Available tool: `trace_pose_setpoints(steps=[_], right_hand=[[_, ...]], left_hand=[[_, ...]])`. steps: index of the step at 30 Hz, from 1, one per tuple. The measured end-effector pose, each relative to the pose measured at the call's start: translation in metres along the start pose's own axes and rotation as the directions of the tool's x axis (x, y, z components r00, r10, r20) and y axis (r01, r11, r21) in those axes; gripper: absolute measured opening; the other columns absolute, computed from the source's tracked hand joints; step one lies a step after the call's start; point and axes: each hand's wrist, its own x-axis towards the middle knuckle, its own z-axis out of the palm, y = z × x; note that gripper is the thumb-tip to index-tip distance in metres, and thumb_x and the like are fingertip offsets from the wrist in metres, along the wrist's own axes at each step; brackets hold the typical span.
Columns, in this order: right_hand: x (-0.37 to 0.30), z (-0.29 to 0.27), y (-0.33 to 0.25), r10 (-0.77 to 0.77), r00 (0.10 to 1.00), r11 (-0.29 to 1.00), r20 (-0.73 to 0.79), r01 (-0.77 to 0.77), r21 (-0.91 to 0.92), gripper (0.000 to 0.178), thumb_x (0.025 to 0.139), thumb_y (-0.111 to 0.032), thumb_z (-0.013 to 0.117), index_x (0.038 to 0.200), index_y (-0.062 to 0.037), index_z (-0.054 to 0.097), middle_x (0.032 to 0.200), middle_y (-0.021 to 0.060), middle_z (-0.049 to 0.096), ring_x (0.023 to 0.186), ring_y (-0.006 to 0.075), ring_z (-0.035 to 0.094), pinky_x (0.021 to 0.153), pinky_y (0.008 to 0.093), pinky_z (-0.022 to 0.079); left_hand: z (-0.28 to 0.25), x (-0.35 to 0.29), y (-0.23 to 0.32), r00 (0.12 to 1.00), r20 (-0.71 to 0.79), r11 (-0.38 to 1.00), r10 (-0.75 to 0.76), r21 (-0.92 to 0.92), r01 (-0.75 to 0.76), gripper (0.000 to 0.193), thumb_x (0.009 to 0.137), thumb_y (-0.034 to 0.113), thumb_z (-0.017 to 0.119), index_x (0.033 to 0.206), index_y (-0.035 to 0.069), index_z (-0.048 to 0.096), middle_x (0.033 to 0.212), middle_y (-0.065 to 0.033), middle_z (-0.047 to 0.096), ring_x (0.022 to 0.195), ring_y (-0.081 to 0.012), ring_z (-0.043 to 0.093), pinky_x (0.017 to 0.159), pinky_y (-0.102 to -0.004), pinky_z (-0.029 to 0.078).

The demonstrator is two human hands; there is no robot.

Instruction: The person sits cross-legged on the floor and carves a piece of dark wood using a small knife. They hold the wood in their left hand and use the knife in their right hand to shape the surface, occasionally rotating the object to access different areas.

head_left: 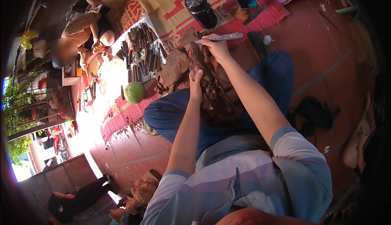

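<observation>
Figurine in dark reddish-brown, carved as a bearded figure in draped robes, slants across your lap over the blue trousers, its head at the far left and its base at the near right. The surface has a slight sheen on the face and chest, with deep folds lower down; the base is too shadowed to read.

Your left grip is closed around its upper body, thumb laid on the front, the other fingers mostly hidden. That forearm runs away from you almost straight, leaning a little right. Your right grip pinches a pale, slender tool like a pen, its tip pointing left toward the figurine's head; you cannot tell whether it touches. The right forearm slants from near right to far left. Just left of the figurine sits a rough tan block.
</observation>
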Motion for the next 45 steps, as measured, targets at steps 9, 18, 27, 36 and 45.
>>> trace_pose_setpoints(steps=[9, 18, 27, 36, 45], right_hand=[[-0.007, -0.003, -0.009, 0.075, 0.997, 0.996, -0.021, -0.074, 0.055, 0.010, 0.081, -0.009, 0.074, 0.087, -0.0057, 0.067, 0.081, 0.0019, 0.066, 0.081, 0.0066, 0.060, 0.067, 0.0228, 0.047], [-0.002, -0.012, -0.008, 0.101, 0.991, 0.988, 0.087, -0.090, -0.128, 0.016, 0.077, -0.006, 0.076, 0.091, -0.0052, 0.069, 0.080, 0.0018, 0.066, 0.071, 0.0090, 0.059, 0.059, 0.0246, 0.046], [-0.008, 0.003, -0.006, -0.011, 0.994, 0.928, 0.107, 0.050, -0.368, 0.014, 0.076, -0.011, 0.077, 0.086, -0.0038, 0.071, 0.084, 0.0019, 0.068, 0.077, 0.0085, 0.061, 0.071, 0.0243, 0.047], [-0.012, 0.015, -0.006, -0.055, 0.994, 0.836, 0.093, 0.097, -0.540, 0.019, 0.076, -0.023, 0.077, 0.089, -0.0102, 0.071, 0.074, 0.0013, 0.066, 0.071, 0.0065, 0.057, 0.068, 0.0246, 0.047], [-0.013, 0.017, -0.003, -0.128, 0.986, 0.841, 0.106, 0.165, -0.516, 0.016, 0.075, -0.014, 0.077, 0.086, -0.0041, 0.071, 0.083, 0.0029, 0.069, 0.079, 0.0114, 0.063, 0.072, 0.0268, 0.047]], left_hand=[[-0.010, 0.008, -0.009, 1.000, 0.000, 0.998, 0.012, 0.054, -0.012, 0.090, 0.078, 0.050, 0.070, 0.143, 0.002, 0.030, 0.140, -0.0148, 0.039, 0.128, -0.0250, 0.038, 0.108, -0.0356, 0.028], [-0.015, 0.011, -0.015, 0.999, -0.033, 0.999, 0.012, 0.052, -0.010, 0.074, 0.083, 0.042, 0.067, 0.139, 0.006, 0.035, 0.130, -0.0120, 0.047, 0.118, -0.0243, 0.047, 0.101, -0.0368, 0.039], [-0.011, 0.008, -0.011, 0.999, -0.048, 0.995, -0.016, 0.095, 0.021, 0.094, 0.080, 0.046, 0.070, 0.147, 0.004, 0.019, 0.138, -0.0164, 0.040, 0.123, -0.0271, 0.046, 0.101, -0.0389, 0.040], [-0.013, 0.012, -0.018, 0.999, -0.032, 0.999, 0.008, 0.039, -0.007, 0.077, 0.084, 0.043, 0.066, 0.140, 0.004, 0.032, 0.129, -0.0137, 0.048, 0.117, -0.0258, 0.050, 0.099, -0.0386, 0.042], [-0.005, 0.005, -0.011, 1.000, 0.015, 1.000, 0.017, 0.026, -0.017, 0.083, 0.082, 0.045, 0.068, 0.142, 0.002, 0.030, 0.134, -0.0140, 0.044, 0.122, -0.0248, 0.044, 0.104, -0.0363, 0.036]])
